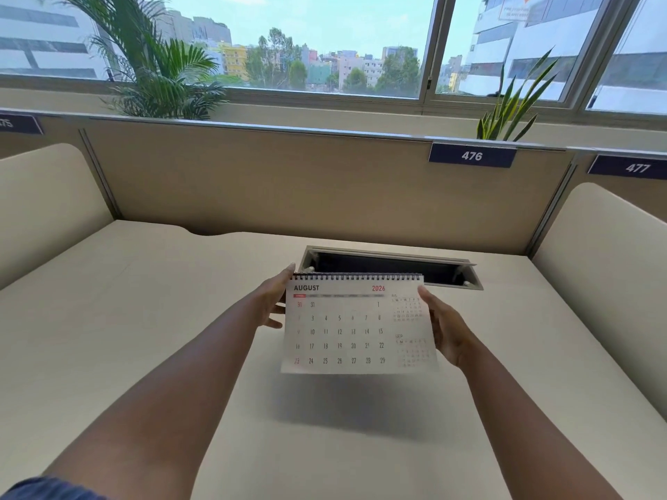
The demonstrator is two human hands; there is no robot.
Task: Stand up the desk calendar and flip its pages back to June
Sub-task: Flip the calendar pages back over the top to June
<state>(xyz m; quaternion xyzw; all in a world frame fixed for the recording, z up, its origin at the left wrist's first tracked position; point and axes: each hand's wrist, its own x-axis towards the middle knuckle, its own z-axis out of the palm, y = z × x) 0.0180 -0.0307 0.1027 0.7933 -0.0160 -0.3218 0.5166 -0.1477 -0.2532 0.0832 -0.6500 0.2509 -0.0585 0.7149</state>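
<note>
The left hand [272,301] and right hand [445,330] grip the side edges of the white spiral-bound desk calendar [355,324], raised between them above the beige tabletop [144,319], showing August, probably to stand it.

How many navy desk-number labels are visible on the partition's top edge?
3: the navy label reading 476 right of centre, the navy label reading 477 at far right, and a cropped navy label ending 75 at far left. Others may lie outside the frame.
</note>
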